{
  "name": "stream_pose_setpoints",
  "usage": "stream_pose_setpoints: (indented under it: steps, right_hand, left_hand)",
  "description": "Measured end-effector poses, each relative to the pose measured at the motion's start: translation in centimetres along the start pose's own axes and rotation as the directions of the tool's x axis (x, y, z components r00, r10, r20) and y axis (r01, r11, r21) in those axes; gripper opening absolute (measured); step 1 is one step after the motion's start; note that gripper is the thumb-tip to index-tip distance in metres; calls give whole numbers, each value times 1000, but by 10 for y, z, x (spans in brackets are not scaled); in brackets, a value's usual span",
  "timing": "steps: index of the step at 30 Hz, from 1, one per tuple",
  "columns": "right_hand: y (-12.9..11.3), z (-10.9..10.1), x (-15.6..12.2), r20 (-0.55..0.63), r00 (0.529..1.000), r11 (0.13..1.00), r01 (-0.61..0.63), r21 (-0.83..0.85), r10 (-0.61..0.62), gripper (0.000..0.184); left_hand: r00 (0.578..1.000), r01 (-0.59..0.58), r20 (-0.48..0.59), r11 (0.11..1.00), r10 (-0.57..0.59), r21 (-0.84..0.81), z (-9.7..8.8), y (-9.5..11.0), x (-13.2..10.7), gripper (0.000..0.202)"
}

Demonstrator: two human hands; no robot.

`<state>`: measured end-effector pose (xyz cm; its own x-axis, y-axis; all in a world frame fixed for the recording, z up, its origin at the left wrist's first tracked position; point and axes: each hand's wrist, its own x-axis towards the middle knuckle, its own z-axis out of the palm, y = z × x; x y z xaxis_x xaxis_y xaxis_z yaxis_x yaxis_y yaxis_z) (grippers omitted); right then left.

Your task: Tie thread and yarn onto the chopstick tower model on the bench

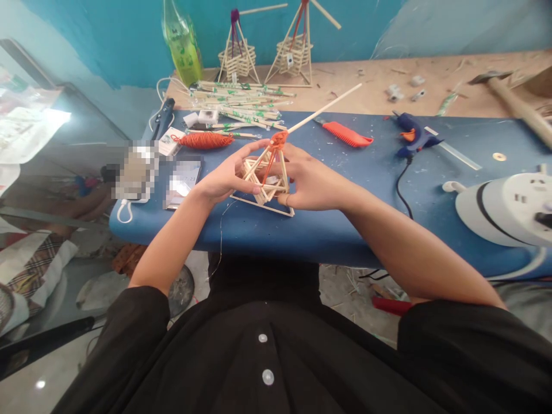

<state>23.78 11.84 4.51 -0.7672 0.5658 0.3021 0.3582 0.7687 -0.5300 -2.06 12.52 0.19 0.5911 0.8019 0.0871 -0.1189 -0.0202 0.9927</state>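
A small stick-built frame (pixel 264 185) with a stacked basket inside stands on the blue padded board (pixel 336 230). Orange yarn (pixel 278 139) is wound round its top, where a long stick (pixel 325 107) juts up to the right. My left hand (pixel 224 179) curls round the frame's left side, fingers touching the sticks. On the right side, my right hand (pixel 311 184) grips the frame, fingertips at its base and near the yarn.
An orange yarn spool (pixel 206 140), loose sticks (pixel 239 106), a red-handled cutter (pixel 347 133) and a blue glue gun (pixel 411 135) lie on the board. Two finished stick frames (pixel 237 54) and a green bottle (pixel 183 43) stand behind. A white appliance (pixel 504 210) sits right.
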Motion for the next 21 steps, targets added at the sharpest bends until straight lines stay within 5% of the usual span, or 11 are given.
stream_pose_setpoints:
  steps: [9, 17, 21]
  right_hand:
    - [-4, 1, 2, -30, 999, 999, -26, 26, 27, 35]
    - [-2, -2, -16, -121, 983, 972, -113, 206, 139, 63]
    - [-2, -4, -29, -232, 945, 929, -144, 340, 231, 57]
  left_hand:
    - [999, 6, -40, 999, -8, -36, 4, 3, 0, 116]
    - [1000, 11, -14, 999, -12, -42, 3, 3, -1, 105]
    - [998, 56, -23, 994, -58, -98, 6, 7, -2, 100]
